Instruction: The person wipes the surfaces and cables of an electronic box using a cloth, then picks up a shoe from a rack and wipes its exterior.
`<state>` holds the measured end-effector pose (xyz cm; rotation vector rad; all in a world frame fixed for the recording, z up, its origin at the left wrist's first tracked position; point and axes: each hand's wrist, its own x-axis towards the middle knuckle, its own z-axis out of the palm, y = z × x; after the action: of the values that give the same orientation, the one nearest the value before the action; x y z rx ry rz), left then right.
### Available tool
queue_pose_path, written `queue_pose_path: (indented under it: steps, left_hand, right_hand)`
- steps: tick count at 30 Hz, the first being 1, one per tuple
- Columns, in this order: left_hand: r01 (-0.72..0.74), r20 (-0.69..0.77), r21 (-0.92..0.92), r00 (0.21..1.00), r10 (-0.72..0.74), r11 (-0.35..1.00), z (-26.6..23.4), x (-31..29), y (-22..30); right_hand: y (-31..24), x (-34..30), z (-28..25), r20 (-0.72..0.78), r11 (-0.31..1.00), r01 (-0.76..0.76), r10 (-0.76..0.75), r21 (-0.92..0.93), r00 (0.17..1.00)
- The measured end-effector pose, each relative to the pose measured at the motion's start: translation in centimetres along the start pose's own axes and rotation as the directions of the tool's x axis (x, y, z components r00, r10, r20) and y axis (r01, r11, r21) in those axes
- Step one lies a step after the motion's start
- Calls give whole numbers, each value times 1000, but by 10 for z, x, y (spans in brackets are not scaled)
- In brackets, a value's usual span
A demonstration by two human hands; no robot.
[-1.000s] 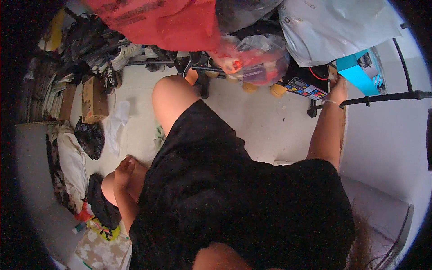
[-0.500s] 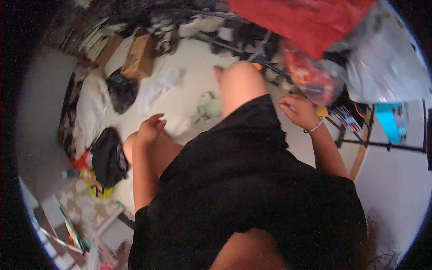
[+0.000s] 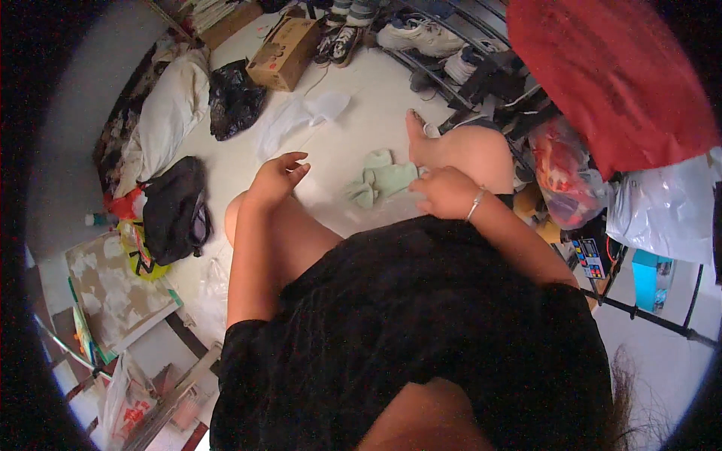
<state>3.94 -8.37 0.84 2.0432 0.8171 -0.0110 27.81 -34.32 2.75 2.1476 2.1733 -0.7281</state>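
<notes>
My left hand [image 3: 277,180] is raised over my bent left knee, thumb and fingers apart, with nothing in it. In front of my right thigh is my right hand [image 3: 448,193], a thin bracelet at its wrist. Its fingers are loosely curved with a gap at the thumb, and nothing shows in its grasp. Beside its fingertips, a crumpled pale green cloth item [image 3: 387,179], perhaps socks or a small garment, lies on the floor. Whether the fingertips touch it I cannot tell. A thin white plastic bag [image 3: 301,120] rests beyond my left hand.
A cardboard box [image 3: 284,52], black plastic bag [image 3: 235,99] and black backpack [image 3: 177,207] sit left and ahead. Shoes fill a black metal rack [image 3: 436,75] at the far right. A red cloth [image 3: 617,83] hangs above bags on the right. A patchy board [image 3: 120,289] lies lower left.
The view has shifted, with more of the shoe rack showing. My right hand has moved left from beside my right thigh toward the green cloth. My left hand is slightly higher and farther right.
</notes>
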Motion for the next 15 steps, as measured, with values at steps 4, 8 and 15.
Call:
queue_pose_path:
  steps: [4,8,15]
  left_hand:
    - [78,-1,-58,997,-78,995,-6,3,-8]
    - [211,47,-3,976,-211,977,-14,12,-40]
    - [257,72,-29,964,-255,966,-18,19,-47]
  right_hand:
    - [-9,36,20,360,998,-21,40,-59,932]
    - [-16,83,35,530,992,86,-22,-97,848]
    - [11,174,113,372,1000,11,-3,-20,928]
